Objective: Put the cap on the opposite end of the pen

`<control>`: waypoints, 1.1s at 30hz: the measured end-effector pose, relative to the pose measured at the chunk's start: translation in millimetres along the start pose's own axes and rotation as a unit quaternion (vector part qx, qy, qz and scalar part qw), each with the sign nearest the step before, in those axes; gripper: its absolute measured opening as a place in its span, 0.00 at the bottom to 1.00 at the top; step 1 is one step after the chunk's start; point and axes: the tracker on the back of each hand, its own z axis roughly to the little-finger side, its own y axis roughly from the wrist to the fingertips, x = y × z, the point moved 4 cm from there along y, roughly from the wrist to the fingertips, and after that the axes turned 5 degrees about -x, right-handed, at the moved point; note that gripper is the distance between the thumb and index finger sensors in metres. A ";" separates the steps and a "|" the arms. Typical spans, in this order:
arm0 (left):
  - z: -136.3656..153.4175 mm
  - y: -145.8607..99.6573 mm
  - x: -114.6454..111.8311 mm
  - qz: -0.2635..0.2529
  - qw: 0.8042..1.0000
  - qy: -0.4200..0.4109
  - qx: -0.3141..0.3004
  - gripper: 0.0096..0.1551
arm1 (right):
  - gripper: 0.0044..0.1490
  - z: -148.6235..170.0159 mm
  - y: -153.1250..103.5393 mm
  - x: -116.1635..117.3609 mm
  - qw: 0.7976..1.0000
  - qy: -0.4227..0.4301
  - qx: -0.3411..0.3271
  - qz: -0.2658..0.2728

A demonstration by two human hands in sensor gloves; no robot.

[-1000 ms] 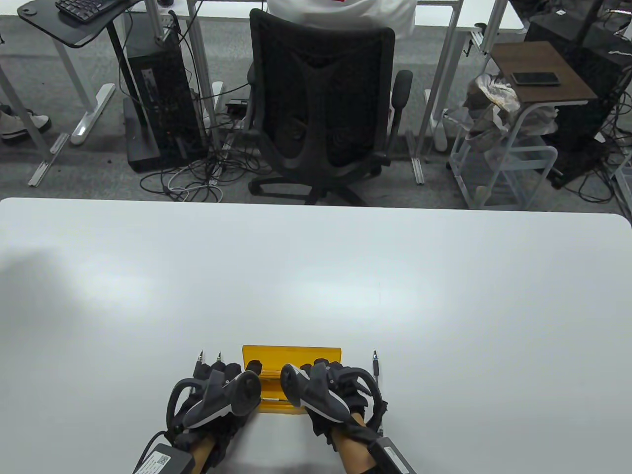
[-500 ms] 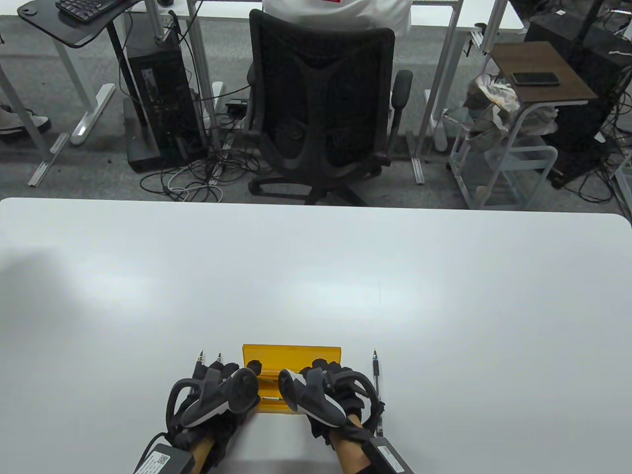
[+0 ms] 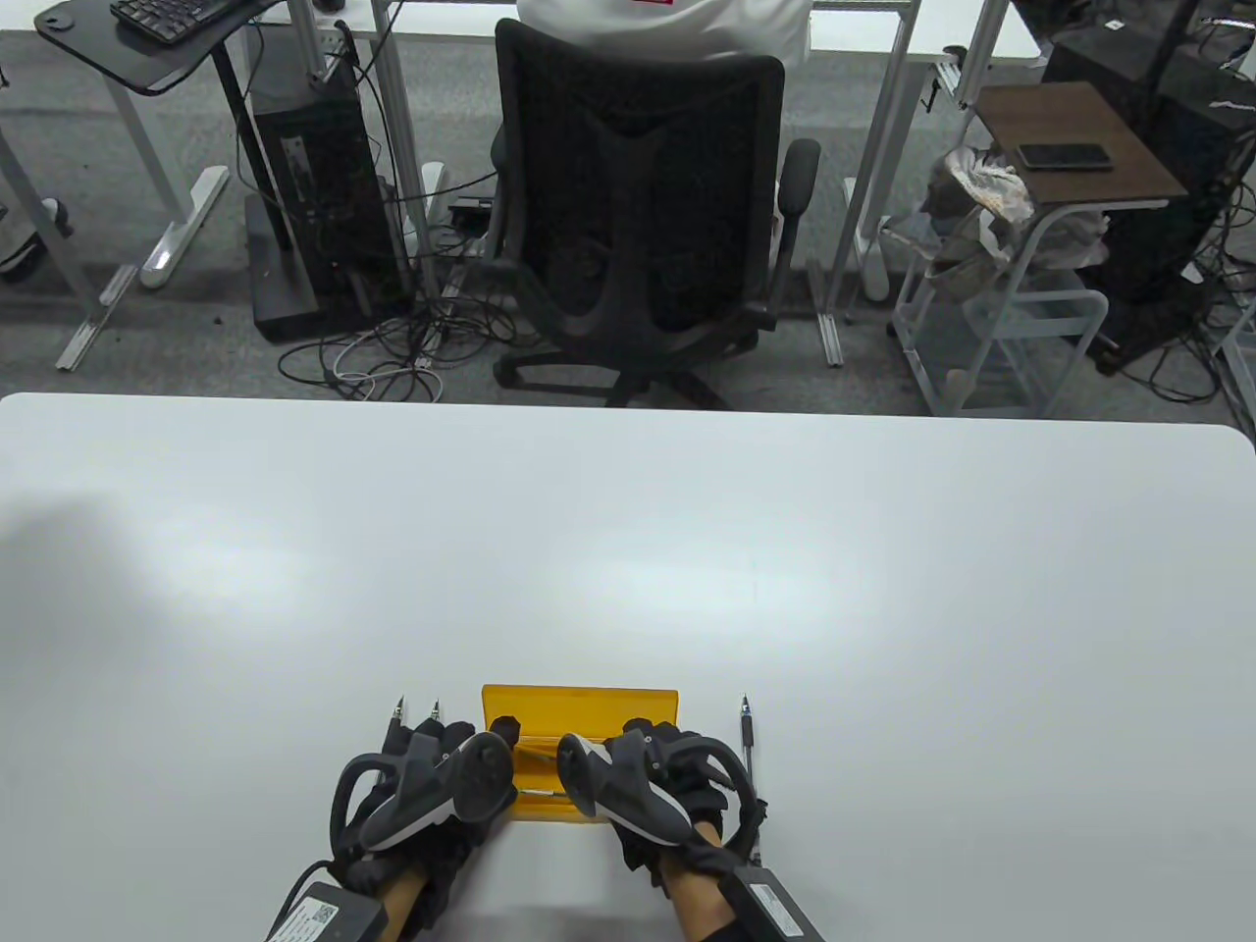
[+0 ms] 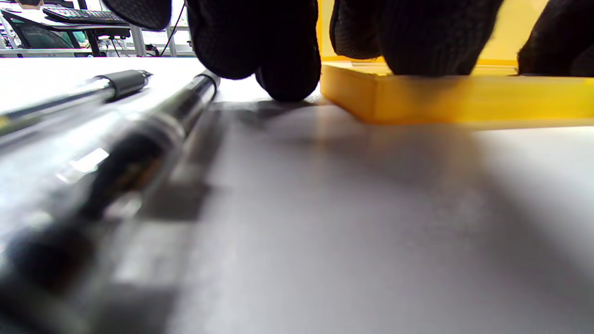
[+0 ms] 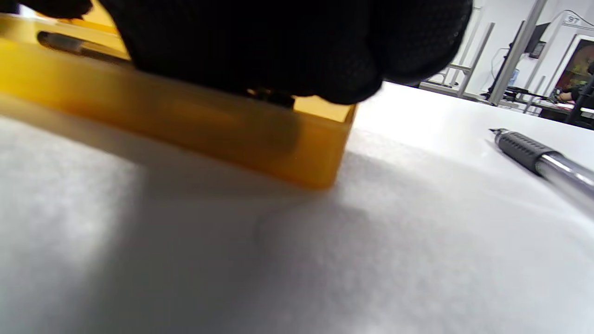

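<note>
A yellow tray (image 3: 579, 705) stands near the table's front edge, with pens (image 3: 537, 756) lying inside it. My left hand (image 3: 471, 734) is at the tray's left end. In the left wrist view one fingertip (image 4: 287, 79) touches the table and others rest on the tray's rim (image 4: 464, 99). My right hand (image 3: 638, 736) reaches into the tray's right half. In the right wrist view its curled fingers (image 5: 278, 55) cover a dark pen part, and the grip is hidden. Another pen (image 5: 69, 44) lies in the tray.
Two uncapped pens (image 3: 397, 721) (image 3: 435, 714) lie side by side left of the tray, under my left hand. One pen (image 3: 746, 746) lies right of the tray, beside my right hand. An office chair (image 3: 638, 216) stands beyond the table's far edge.
My right hand has shifted slightly over the tray. My left hand has barely moved.
</note>
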 end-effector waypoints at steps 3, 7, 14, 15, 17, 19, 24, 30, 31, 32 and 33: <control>0.3 0.0 -0.2 0.000 1.000 -0.002 0.001 0.39 | 0.25 -1.1 -0.4 1.4 1.000 -0.006 -0.007 -0.010; 0.6 -0.3 -0.5 -0.002 1.000 -0.005 0.001 0.39 | 0.26 -1.2 -0.3 2.2 0.999 -0.012 -0.013 -0.029; 0.6 -0.4 -0.6 -0.003 1.000 -0.006 0.003 0.39 | 0.26 8.2 -4.6 -5.7 0.998 -0.003 -0.014 -0.055; 0.9 -0.8 -0.9 -0.004 1.000 -0.005 0.003 0.39 | 0.26 11.3 -5.9 -8.2 0.998 -0.006 -0.009 -0.055; 1.6 -1.4 -1.5 -0.008 1.000 -0.012 0.003 0.39 | 0.26 18.3 -8.4 -13.0 0.999 0.008 0.003 -0.048; 1.9 -1.7 -1.5 -0.010 1.000 -0.015 0.003 0.39 | 0.26 24.9 -9.2 -17.8 0.999 0.033 0.015 -0.031; 1.1 -3.9 1.1 -0.023 1.000 -0.003 -0.008 0.39 | 0.26 39.4 -18.1 -40.0 0.984 0.172 0.024 0.033; 9.3 -22.9 33.5 -0.116 0.987 -0.113 -0.007 0.34 | 0.26 49.5 -24.8 -45.0 0.949 0.311 0.020 0.050; 12.8 -28.7 39.4 -0.138 0.978 -0.158 -0.009 0.34 | 0.26 48.6 -26.5 -46.0 0.943 0.329 0.006 0.049; 15.2 -32.8 42.3 -0.146 0.969 -0.200 -0.013 0.34 | 0.26 46.9 -27.4 -46.6 0.938 0.343 -0.007 0.048; 18.5 -37.4 44.7 -0.157 0.950 -0.270 -0.023 0.35 | 0.26 43.4 -28.4 -46.8 0.929 0.366 -0.023 0.040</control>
